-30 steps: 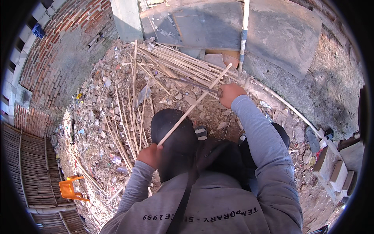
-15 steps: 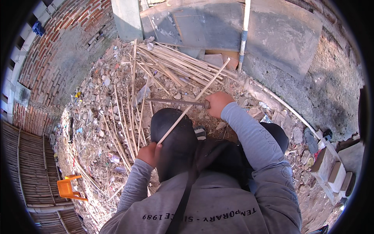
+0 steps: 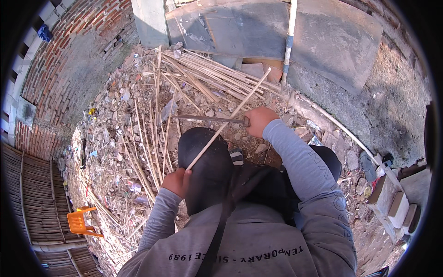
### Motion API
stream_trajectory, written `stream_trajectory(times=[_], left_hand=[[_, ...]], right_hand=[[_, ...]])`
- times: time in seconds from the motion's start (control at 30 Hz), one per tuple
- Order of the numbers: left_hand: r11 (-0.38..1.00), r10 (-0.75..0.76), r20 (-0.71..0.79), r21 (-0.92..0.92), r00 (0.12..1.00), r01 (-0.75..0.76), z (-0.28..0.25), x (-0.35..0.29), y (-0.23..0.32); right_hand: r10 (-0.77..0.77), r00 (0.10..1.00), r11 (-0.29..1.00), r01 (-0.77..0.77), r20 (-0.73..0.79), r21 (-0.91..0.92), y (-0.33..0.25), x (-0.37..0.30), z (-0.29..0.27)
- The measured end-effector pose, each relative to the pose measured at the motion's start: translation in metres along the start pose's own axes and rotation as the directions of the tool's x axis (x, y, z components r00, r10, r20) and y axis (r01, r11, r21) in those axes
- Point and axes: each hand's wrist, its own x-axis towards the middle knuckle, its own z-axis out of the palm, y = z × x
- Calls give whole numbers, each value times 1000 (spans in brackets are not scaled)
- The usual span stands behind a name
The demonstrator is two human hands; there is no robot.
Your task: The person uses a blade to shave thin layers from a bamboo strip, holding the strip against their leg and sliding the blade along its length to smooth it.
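Observation:
My left hand [image 3: 176, 182] is closed around the lower end of a pale bamboo stick [image 3: 206, 150]. The stick slants up and to the right across my dark-clad left knee [image 3: 194, 138], its far end free in front of the stick pile. In my right hand [image 3: 261, 122], fingers wrapped round its handle, is a knife [image 3: 198, 118] with a long, narrow, dark blade pointing left. Blade and stick cross just left of the handle; whether the edge bites into the stick is too small to tell.
Several pale sticks [image 3: 217, 76] lie piled ahead, with more sticks [image 3: 145, 147] on the rubble to the left. Grey sheets [image 3: 249, 27] and a white pole [image 3: 289, 44] stand beyond. An orange plastic chair [image 3: 79, 223] is far left; blocks [image 3: 398, 207] sit at right.

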Motion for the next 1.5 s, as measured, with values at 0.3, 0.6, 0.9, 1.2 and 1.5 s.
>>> stream_trajectory(times=[0.3,0.6,0.9,1.2,1.5], left_hand=[[999,31,-47,18,998,-31,6,-2,-6],[1000,9,-46,12,999,-8,6,-1,-4],[1000,6,-27,-2,1000,-6,3,-2,-3],[1000,5,-31,8,1000,-5,-4,-4,5],[992,-29,-64,119,997,37,-13,-15,21]], right_hand=[[-110,993,993,108,-37,-48,-21,-14,3],[-13,999,1000,13,-41,9,-1,-1,4],[-79,991,996,83,-110,36,-2,-7,5],[-11,1000,1000,12,-27,3,-6,-7,-1],[-5,1000,998,7,25,-57,-2,-9,0]])
